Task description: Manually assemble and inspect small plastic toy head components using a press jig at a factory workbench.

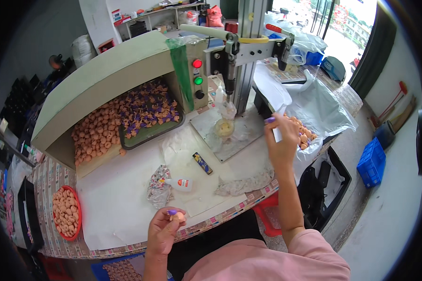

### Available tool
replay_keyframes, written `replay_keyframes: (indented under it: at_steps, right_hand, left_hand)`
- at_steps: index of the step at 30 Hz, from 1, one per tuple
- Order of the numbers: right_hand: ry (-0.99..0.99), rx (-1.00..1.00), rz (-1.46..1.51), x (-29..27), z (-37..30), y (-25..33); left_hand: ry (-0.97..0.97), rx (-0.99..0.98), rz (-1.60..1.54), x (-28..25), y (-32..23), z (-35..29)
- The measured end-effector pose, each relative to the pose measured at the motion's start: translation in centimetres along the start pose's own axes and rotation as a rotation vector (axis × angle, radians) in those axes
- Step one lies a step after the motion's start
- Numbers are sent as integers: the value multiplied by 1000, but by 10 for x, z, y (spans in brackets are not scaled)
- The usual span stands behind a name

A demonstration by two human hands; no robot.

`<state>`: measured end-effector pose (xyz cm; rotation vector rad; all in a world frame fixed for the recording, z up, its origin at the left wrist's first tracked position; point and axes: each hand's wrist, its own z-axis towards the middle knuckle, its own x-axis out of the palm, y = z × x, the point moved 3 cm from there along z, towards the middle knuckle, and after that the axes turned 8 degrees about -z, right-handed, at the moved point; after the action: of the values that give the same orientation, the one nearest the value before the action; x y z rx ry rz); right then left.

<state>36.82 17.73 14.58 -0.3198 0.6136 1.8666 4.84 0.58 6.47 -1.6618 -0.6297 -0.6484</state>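
Note:
Near the table's front edge, my left hand (162,234) pinches a small peach-coloured toy figure (179,217) with a purple part on top. My right hand (283,143) is raised over the right side of the table, its fingers closed on a small purple piece (270,120). Beside that hand stands a bin lined with silvery plastic (330,110), with peach and purple pieces (305,136) in it. On the white sheet between my arms are a white glue bottle (180,184), a crumpled patterned cloth (159,187) and a dark printed cylinder (202,163).
A press (229,70) rises over a metal plate (225,136) bearing a small round cup (224,127). Left of it, a beige housing (112,65) covers piled peach heads (96,131) and a dark tray (150,136) of purple-peach figures. A red basket (79,220) of heads sits at far left.

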Motion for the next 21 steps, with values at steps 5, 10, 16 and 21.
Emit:
replay_keyframes:
  at_steps: [5, 10, 16, 21]
  right_hand:
    - [69, 231, -247, -45, 4, -86]
    - [30, 230, -53, -66, -1, -66]
    - [126, 65, 140, -71, -12, -6]
    - [366, -35, 432, -74, -11, 26]
  left_hand:
    - [-24, 10, 62, 15, -7, 26]
    - [37, -50, 247, 55, -7, 97]
    - [41, -66, 512, 90, 26, 216]
    - [148, 148, 683, 104, 63, 275]
